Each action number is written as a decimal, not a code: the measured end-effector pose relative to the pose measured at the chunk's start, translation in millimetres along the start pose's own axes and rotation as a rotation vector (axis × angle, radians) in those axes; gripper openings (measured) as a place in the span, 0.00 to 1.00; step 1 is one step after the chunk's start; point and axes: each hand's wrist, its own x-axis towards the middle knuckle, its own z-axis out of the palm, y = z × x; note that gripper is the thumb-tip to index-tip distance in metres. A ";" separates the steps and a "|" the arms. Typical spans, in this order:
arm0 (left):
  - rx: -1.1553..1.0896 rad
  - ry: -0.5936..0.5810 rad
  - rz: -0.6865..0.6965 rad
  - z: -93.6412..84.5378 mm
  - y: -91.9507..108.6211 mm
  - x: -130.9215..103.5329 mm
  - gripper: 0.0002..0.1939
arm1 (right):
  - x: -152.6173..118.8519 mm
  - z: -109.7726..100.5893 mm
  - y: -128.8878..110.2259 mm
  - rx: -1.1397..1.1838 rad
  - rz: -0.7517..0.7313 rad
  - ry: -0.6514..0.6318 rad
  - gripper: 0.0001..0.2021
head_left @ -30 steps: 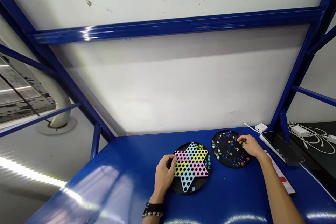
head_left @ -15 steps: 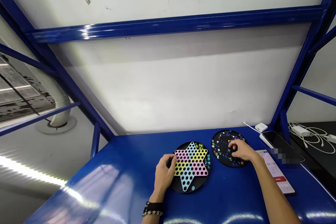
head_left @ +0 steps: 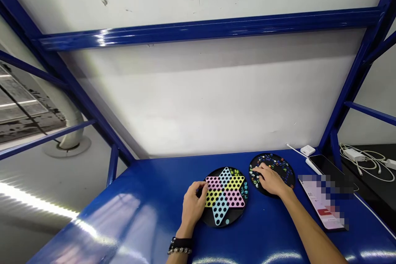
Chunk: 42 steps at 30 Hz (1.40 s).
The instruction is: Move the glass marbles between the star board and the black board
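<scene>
A round black Chinese checkers board (head_left: 221,192) lies on the blue table, its star of holes in pink, yellow and light blue. Yellow-green marbles (head_left: 235,172) and teal marbles (head_left: 244,189) sit along its outer rim. At its left edge is my left hand (head_left: 194,202), with thumb and fingers curled closed on the rim. To the right, a round black tray (head_left: 286,187) holds many loose marbles of mixed colours (head_left: 276,161). Over its left part reaches my right hand (head_left: 269,178), fingers apart, fingertips at the marbles near the left rim. Nothing held shows in it.
A phone with a lit screen (head_left: 323,208) lies right of the tray, partly blurred out. Beyond it are a dark device (head_left: 326,165), a white charger (head_left: 307,150) and cables. Blue metal frame bars (head_left: 210,29) stand before the white wall behind the table.
My right hand has moved left across the tray, from its right-middle part to the marbles by the left rim. My left hand and the board have stayed in place.
</scene>
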 end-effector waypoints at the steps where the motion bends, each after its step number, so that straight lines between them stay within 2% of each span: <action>1: -0.001 0.002 0.000 0.2 -0.6 0.0 0.18 | 1.8 1.8 -4.6 -0.004 -0.027 0.002 0.23; 7: -0.007 0.001 -0.012 1.2 -3.0 0.1 0.18 | 7.1 8.0 -12.7 0.013 -0.063 -0.019 0.16; 15: -0.015 -0.002 -0.012 1.6 -2.2 -0.3 0.17 | 7.3 14.3 -6.1 0.084 -0.031 0.061 0.13; 17: -0.016 -0.007 -0.010 1.7 -2.4 -0.2 0.17 | 9.3 13.0 -4.1 0.178 -0.028 0.129 0.12; 20: -0.018 -0.019 -0.017 1.7 -2.3 -0.3 0.17 | 13.7 10.8 -0.1 0.455 0.057 0.217 0.08; 22: -0.017 -0.021 -0.023 1.7 -1.9 -0.6 0.18 | 16.3 10.8 1.8 0.656 0.146 0.199 0.06; 24: -0.016 -0.018 -0.022 1.8 -1.5 -0.8 0.18 | 17.3 12.5 1.2 0.714 0.198 0.176 0.06; 26: -0.014 -0.016 -0.018 2.0 -1.4 -0.8 0.18 | 16.9 15.7 -2.9 0.555 0.201 0.222 0.08; 28: -0.011 -0.017 -0.017 2.3 -1.9 -0.6 0.18 | 15.7 19.4 -10.7 0.282 0.177 0.265 0.08; 31: -0.004 -0.008 -0.014 2.5 -3.4 -0.1 0.18 | 15.4 24.8 -25.1 -0.020 0.141 0.220 0.06; 36: 0.003 -0.001 -0.009 2.7 -5.0 -0.2 0.18 | 19.5 33.2 -36.7 -0.148 0.173 0.114 0.05; 39: -0.003 0.000 -0.012 2.4 -4.6 -0.5 0.18 | 21.6 34.6 -31.7 -0.005 0.183 0.132 0.06; 42: -0.012 -0.003 -0.012 2.1 -4.1 -0.6 0.18 | 22.7 25.2 -21.4 0.458 0.244 0.233 0.13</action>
